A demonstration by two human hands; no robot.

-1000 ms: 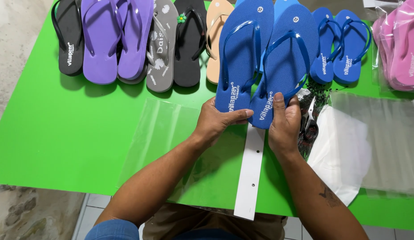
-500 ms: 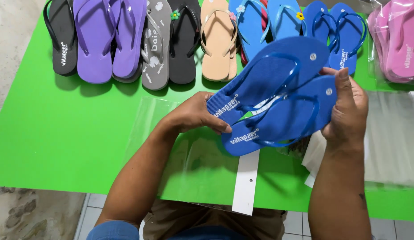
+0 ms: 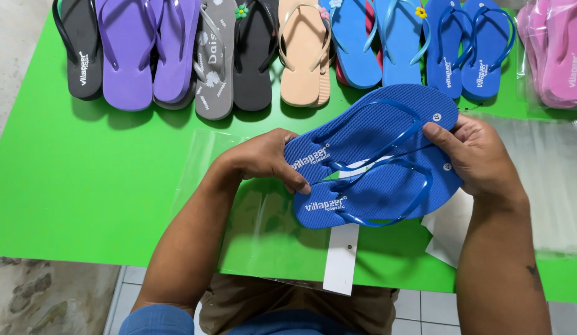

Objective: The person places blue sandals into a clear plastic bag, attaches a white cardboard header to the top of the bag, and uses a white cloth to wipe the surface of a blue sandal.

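Both hands clamped on the blue flip-flop pair (image 3: 375, 158): left hand (image 3: 266, 158) at nine o'clock on the heels, right hand (image 3: 477, 155) at three, above the clear bag (image 3: 263, 229) on the green tabletop (image 3: 84, 186). Keep soles aligned, I'd say.

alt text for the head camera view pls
Two bare hands, left hand and right hand, hold a pair of blue flip-flops sideways over a green table. A row of coloured flip-flops lines the far edge.
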